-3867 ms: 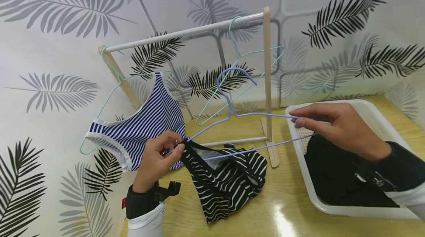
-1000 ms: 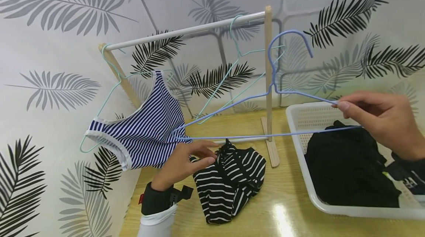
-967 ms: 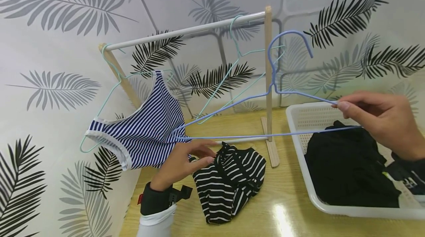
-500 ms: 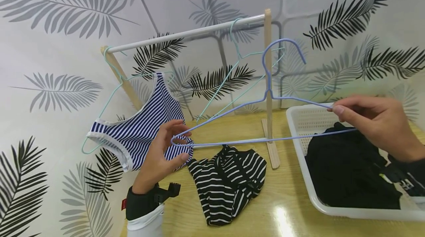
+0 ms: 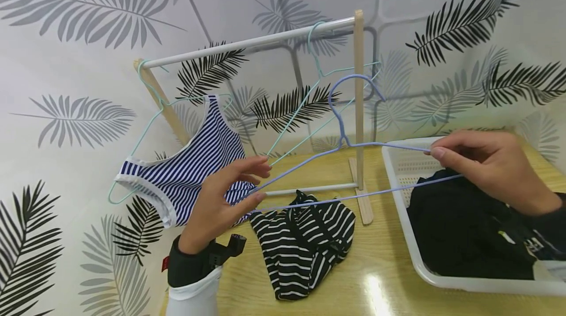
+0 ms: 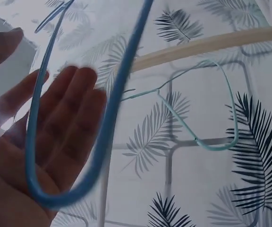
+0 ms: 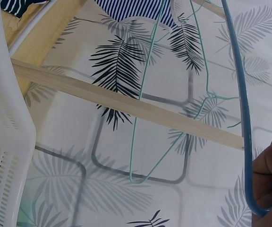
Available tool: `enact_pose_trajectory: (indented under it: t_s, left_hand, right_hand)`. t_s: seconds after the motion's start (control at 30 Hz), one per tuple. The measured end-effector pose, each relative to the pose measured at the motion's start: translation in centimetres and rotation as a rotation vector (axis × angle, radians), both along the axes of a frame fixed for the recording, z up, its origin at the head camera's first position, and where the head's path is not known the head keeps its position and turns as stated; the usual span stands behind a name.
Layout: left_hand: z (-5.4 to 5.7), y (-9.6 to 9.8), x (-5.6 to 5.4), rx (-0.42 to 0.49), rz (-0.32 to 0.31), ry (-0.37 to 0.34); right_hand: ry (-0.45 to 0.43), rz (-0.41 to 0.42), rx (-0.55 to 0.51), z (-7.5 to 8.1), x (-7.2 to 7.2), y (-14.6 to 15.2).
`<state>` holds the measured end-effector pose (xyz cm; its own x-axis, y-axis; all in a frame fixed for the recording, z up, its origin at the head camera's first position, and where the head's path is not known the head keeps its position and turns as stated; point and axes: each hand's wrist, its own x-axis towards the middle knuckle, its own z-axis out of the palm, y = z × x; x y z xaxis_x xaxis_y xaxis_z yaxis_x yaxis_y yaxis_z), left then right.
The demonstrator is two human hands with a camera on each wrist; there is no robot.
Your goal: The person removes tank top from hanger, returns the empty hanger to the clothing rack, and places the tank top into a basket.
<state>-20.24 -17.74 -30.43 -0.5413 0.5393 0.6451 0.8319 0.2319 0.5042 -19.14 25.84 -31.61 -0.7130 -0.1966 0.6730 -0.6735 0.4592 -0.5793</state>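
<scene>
My right hand pinches a blue clothes hanger by its right arm, holding it in the air with the hook upward. At the hanger's left end, my left hand is open, thumb and fingers spread. In the left wrist view the hanger's rounded end crosses in front of the open palm; whether it touches cannot be told. Below the hanger, a crumpled black garment with white stripes lies on the table. The right wrist view shows the hanger against the curled fingers.
A small rack stands behind, bearing a navy-and-white striped garment on a mint hanger, and a bare mint hanger. At right, a white plastic basket holds black cloth on the wooden table.
Earlier my left hand pinched the black striped garment at the hanger; now the garment lies on the table. Lately the hanger has moved left and down, and the left hand has moved left, opening wider.
</scene>
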Motion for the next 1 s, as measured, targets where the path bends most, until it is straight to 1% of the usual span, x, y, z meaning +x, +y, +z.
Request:
enact_pose_trajectory:
  t_s: [0.1, 0.17, 0.33, 0.4, 0.53, 0.63, 0.7, 0.83, 0.93, 1.0]
  left_hand:
    - [0.2, 0.43, -0.1, -0.069, -0.011, 0.013]
    - [0.09, 0.6, -0.16, -0.079, -0.029, 0.019]
    - [-0.42, 0.74, -0.38, -0.02, -0.096, 0.05]
    - [-0.55, 0.75, -0.48, -0.005, -0.108, 0.069]
    - [-0.51, 0.76, -0.52, 0.01, -0.103, 0.105]
    - [-0.4, 0.66, -0.4, 0.014, -0.087, 0.12]
    - [-0.34, 0.56, -0.29, 0.014, -0.074, 0.124]
    - [-0.22, 0.36, -0.13, 0.021, -0.057, 0.129]
    - [-0.07, 0.22, -0.03, 0.03, -0.059, 0.135]
    - [0.0, 0.16, -0.01, 0.03, -0.058, 0.139]
  right_hand:
    - [0.013, 0.011, 0.019, -0.2, -0.13, -0.06]
    - [0.021, 0.011, 0.024, -0.32, -0.2, -0.05]
    - [0.014, 0.019, 0.021, -0.44, -0.35, 0.0]
    - [0.007, 0.022, 0.021, -0.42, -0.37, -0.04]
    - [-0.004, 0.025, 0.019, -0.45, -0.39, -0.14]
    - [-0.018, 0.023, 0.021, -0.47, -0.44, -0.17]
    - [-0.05, 0.016, 0.02, -0.37, -0.42, -0.23]
    - [-0.091, 0.034, 0.011, -0.17, -0.39, -0.29]
    - [-0.079, 0.045, 0.029, -0.08, -0.46, -0.36]
    - [-0.063, 0.037, 0.055, -0.03, -0.53, -0.41]
